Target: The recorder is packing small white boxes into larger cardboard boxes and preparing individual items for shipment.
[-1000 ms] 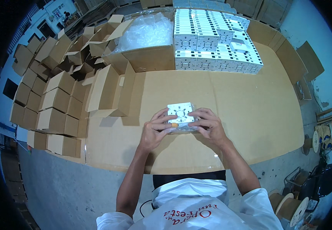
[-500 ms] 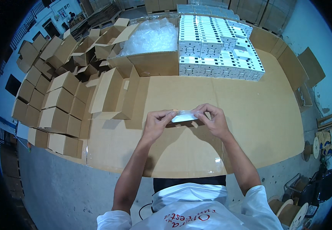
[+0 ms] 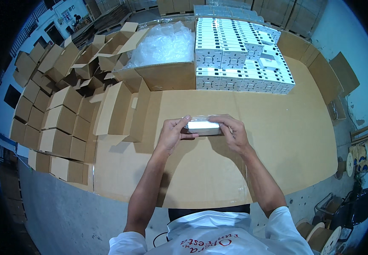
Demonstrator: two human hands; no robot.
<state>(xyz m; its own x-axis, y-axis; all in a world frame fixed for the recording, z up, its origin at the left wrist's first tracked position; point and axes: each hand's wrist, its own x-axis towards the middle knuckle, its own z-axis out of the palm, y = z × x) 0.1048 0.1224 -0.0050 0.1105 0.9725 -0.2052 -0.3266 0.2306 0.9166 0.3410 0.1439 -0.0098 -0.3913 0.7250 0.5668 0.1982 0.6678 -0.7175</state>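
Note:
A small white box [image 3: 204,126] with clear plastic film about it is held level above the cardboard-covered table [image 3: 192,170]. My left hand [image 3: 171,135] grips its left end, the thumb at the upper corner and a finger beneath. At the right end, my right hand [image 3: 235,134] pinches the box and film with its fingers over the top. The film bunches along the far upper edge. Beyond my hands stand stacked white printed boxes [image 3: 230,57]. An open brown carton [image 3: 120,110] rests to the left of my left hand.
A large carton [image 3: 167,76] full of clear plastic bags [image 3: 162,44] stands at the back, beside the white stacks. Brown cartons [image 3: 58,123] are piled along the left side. A cardboard wall [image 3: 320,70] edges the table's far right. A black chair [image 3: 358,208] stands on the floor at right.
The white box has tilted so more of its front side shows. My left fingers have shifted, with one now under the box. The view has shifted slightly.

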